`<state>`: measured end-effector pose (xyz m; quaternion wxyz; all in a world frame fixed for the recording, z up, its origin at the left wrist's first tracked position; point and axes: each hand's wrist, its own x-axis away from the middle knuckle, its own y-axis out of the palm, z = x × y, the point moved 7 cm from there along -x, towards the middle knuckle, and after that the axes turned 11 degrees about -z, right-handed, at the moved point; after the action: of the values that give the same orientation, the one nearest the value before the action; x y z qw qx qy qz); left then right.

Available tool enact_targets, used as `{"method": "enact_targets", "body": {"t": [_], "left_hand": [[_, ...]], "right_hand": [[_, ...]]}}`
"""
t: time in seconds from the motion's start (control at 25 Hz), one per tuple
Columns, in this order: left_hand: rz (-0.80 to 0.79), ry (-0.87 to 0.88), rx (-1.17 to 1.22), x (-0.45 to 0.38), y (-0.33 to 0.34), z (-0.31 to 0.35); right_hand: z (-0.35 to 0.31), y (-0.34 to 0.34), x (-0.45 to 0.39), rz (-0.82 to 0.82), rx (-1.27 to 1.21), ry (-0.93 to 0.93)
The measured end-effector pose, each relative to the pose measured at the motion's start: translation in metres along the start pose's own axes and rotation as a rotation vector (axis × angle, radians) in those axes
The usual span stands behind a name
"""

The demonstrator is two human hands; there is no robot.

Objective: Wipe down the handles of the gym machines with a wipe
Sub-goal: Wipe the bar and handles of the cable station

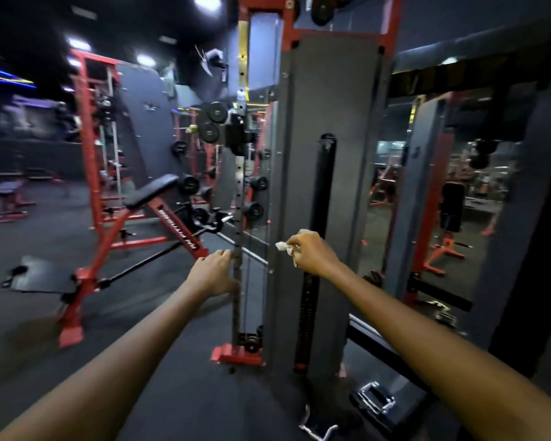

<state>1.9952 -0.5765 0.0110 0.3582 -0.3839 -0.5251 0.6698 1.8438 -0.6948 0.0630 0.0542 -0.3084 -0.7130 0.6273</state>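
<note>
Red-framed incline bench (150, 194) left, weight plates (217, 112) behind it.

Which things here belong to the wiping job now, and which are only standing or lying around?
In the job:
- wipe, pinched in the right hand
- perforated upright post, where the left hand rests

Only around:
- incline bench
- metal cable handles on the floor
- weight plates
</note>
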Motion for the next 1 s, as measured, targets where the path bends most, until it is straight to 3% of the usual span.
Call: {"method": "enact_targets", "body": {"t": [0.2,0.4,1.0], "left_hand": [[0.014,-0.075,-0.037,-0.059,-0.008,-0.082],[0.006,-0.066,-0.068,-0.146,-0.028,-0.125],[0.086,0.022,0.027,-0.411,-0.019,-0.192]], "right_hand": [[-0.035,0.032,-0.105,0.01,0.003,-0.103],[-0.026,0.044,-0.21,0.026,-0.051,-0.072],[0.025,0.083,-0.455,0.181,-0.182,-0.126]]}}
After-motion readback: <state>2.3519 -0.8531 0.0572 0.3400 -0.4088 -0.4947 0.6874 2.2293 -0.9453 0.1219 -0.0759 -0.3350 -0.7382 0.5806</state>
